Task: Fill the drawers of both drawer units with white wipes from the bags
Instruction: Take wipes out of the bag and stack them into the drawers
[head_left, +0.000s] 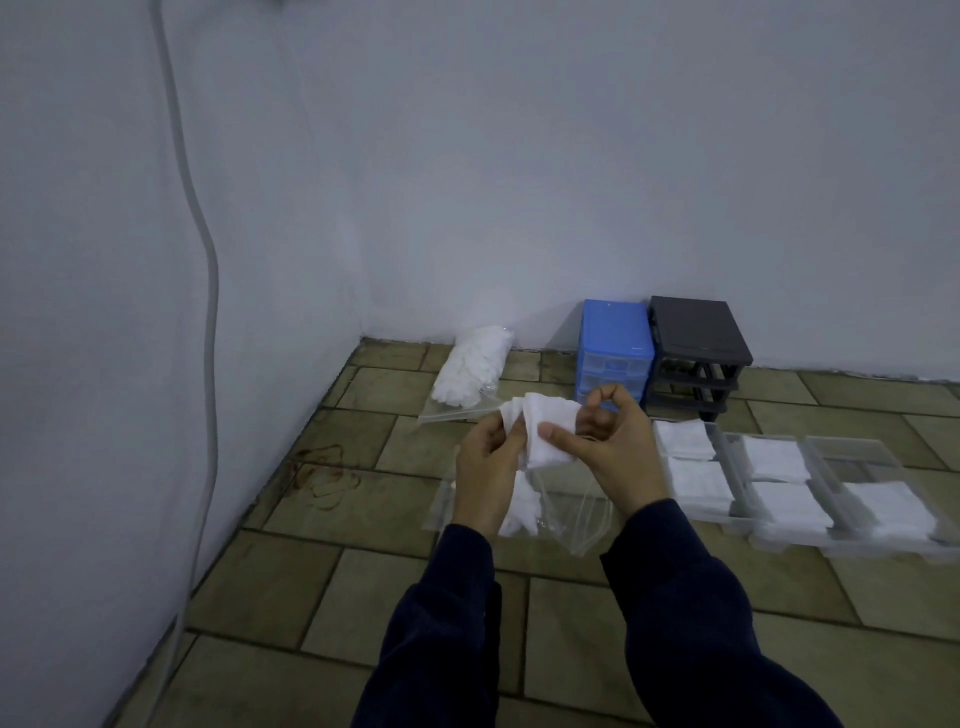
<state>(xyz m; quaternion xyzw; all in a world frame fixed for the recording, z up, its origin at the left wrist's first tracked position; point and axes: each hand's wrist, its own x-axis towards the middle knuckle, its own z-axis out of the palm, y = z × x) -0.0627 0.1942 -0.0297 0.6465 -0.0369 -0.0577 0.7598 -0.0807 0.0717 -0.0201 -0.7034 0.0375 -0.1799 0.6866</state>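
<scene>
I am holding a white wipe (550, 428) up over the tiled floor (363, 597), my left hand (485, 462) pinching its left edge and my right hand (615, 447) gripping its right side, thumb lying across the front. Just under my hands an open clear bag (566, 512) is lying on the floor with a few wipes showing inside. Far left, against the wall (467, 182), a fuller bag of wipes (470, 371) is resting. The blue drawer unit (613, 345) and the dark grey drawer unit (696, 353) are standing side by side at the wall. On my right, three clear drawers (779, 483) are sitting in a row, holding folded wipes. A grey cable (208, 291) is hanging down the left wall
</scene>
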